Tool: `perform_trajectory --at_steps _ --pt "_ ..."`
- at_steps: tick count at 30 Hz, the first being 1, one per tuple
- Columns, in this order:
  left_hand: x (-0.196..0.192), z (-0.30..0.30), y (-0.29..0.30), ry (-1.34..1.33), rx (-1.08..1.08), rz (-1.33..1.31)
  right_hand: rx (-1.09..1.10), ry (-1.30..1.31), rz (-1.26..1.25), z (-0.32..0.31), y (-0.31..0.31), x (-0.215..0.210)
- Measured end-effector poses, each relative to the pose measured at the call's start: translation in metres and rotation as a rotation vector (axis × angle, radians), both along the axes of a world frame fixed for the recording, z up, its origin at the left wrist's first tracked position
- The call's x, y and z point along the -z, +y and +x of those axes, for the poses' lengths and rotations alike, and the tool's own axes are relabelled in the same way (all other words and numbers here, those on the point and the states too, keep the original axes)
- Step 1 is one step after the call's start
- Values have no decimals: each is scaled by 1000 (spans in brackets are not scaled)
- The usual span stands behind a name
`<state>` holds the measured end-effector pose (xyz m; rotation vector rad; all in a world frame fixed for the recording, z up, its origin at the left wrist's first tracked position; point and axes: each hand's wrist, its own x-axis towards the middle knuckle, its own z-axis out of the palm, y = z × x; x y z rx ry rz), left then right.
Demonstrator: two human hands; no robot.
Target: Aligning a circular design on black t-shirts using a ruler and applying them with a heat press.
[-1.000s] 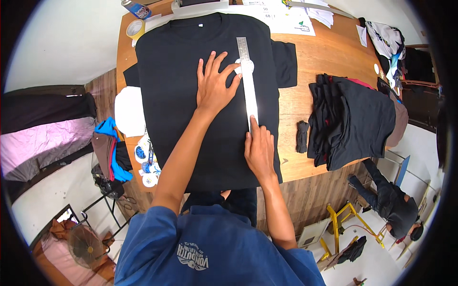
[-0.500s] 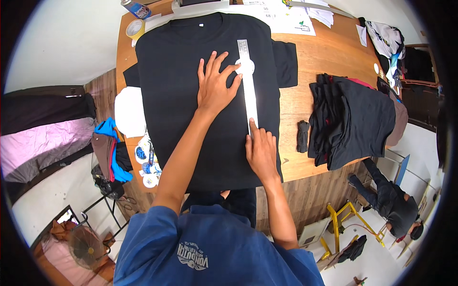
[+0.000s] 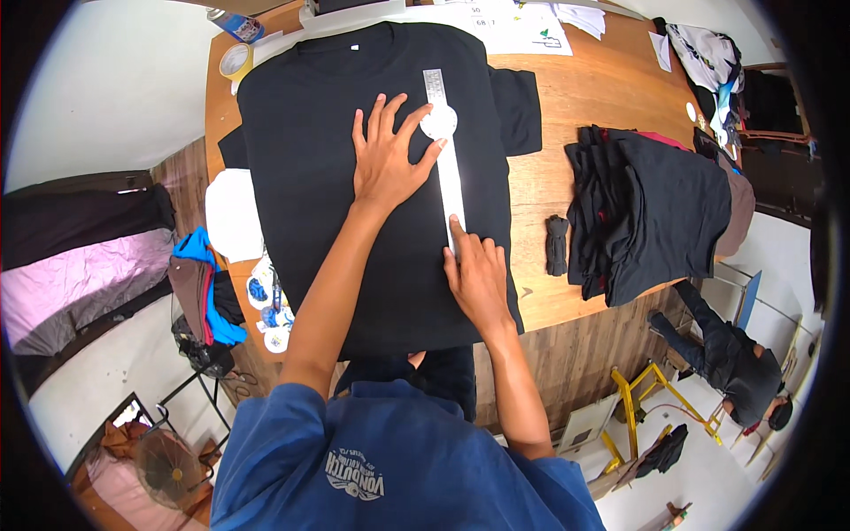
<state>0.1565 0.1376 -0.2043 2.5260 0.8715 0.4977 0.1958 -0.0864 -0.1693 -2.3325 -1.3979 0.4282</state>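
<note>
A black T-shirt (image 3: 310,168) lies spread on the wooden table with its collar at the far end. Along its right half runs a steel ruler (image 3: 452,181), roughly lengthwise. A round white disc (image 3: 439,122) overlaps the ruler near its far end; glare hides which is on top. My left hand (image 3: 390,164) rests on the shirt with fingers spread, its index fingertip and thumb touching the disc's edge. Lower down, my right hand (image 3: 478,274) grips the near end of the ruler, index finger stretched along it, thumb beside it and the other fingers bent.
Folded dark garments (image 3: 655,212) are piled at the right, beside a small dark bundle (image 3: 556,245). A tape roll (image 3: 236,62) and spray can (image 3: 235,26) stand far left. More round pieces (image 3: 276,339) lie by the left edge. Another person (image 3: 739,363) is at the lower right.
The whole view has shifted slightly. My left thumb and index finger have moved a little to the disc's edge, uncovering more of it. The ruler stays on the shirt under my right hand.
</note>
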Motion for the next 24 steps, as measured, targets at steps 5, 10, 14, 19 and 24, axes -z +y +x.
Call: perform_trajectory --at_steps 5,10,14,19,24 --pt "-2 1 0 -9 -29 97 20 19 -86 0 2 -4" --pt "1 -1 0 -18 -35 83 1 3 6 -1 1 -2" --pt "2 -2 0 -28 -32 72 27 7 -66 -1 1 1" --pt "1 -2 1 -33 -36 68 20 0 15 -2 2 0" --pt "1 -2 1 -3 15 -8 35 16 27 -3 2 1"
